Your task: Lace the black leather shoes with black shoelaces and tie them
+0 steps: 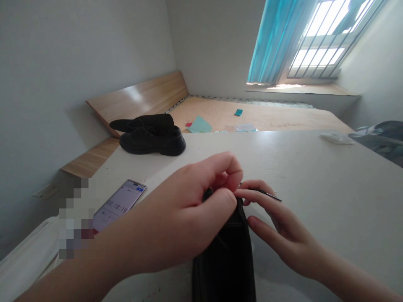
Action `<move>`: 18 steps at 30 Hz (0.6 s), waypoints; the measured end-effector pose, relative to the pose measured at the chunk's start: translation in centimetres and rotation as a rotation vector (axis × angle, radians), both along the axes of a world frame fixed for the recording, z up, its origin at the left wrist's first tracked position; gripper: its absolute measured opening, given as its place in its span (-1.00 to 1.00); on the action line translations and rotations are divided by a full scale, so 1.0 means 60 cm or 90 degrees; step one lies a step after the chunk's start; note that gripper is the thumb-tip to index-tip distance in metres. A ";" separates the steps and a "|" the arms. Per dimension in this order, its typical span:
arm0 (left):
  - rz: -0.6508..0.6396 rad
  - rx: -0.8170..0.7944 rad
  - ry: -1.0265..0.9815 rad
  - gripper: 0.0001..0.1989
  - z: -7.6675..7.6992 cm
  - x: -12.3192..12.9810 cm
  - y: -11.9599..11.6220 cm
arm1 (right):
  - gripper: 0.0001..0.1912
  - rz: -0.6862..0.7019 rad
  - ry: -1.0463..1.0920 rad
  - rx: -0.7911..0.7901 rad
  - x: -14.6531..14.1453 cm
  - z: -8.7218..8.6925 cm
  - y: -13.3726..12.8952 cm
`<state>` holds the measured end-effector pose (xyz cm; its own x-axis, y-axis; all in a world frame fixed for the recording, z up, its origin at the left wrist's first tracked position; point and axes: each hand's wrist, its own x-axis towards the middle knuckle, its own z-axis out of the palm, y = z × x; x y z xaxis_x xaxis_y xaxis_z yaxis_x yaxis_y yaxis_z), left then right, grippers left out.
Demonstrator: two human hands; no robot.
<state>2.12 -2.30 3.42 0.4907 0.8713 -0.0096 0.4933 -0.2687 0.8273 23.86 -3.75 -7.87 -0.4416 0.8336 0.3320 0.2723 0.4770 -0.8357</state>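
A black lace-up shoe [225, 264] stands in front of me on the white table, its toe pointing toward me. My left hand [192, 209] is closed in a pinch above the shoe's opening and hides much of the lacing. Thumb and forefinger meet around the lace there, though the pinched part itself is covered. On the right side of the shoe is my right hand [283, 228], fingertips at the upper edge and thumb apart, against its side. A thin dark shoelace [272, 196] runs between its fingers, with the loose tip sticking out to the right.
A pair of black shoes [153, 140] sits at the table's far left. A phone [119, 205] showing a timer lies left of my hand. Behind the white table [330, 188] is a wooden bed base [273, 119] with papers on it. Clear plastic [336, 138] lies at the right.
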 end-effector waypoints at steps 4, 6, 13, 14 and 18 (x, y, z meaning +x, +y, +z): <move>0.060 -0.018 0.024 -0.84 0.007 -0.006 0.003 | -0.61 0.000 -0.003 -0.009 0.001 0.000 -0.002; 0.032 0.041 0.145 -0.80 0.000 -0.003 0.007 | -0.60 -0.001 0.002 -0.001 0.000 0.000 -0.001; -0.060 0.186 0.354 -0.83 -0.038 0.008 0.012 | -0.59 -0.014 -0.011 0.027 -0.005 0.001 0.000; -0.069 0.186 0.350 -0.83 -0.040 0.008 0.011 | -0.60 -0.014 -0.013 0.028 -0.004 0.001 0.000; -0.115 0.123 0.236 -0.79 -0.033 0.006 0.007 | -0.61 -0.005 -0.018 0.027 -0.002 0.002 0.000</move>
<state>2.46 -1.89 1.44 0.6286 0.7755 -0.0590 0.6778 -0.5090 0.5306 23.71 -3.75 -7.75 -0.4444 0.8227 0.3545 0.2994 0.5094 -0.8068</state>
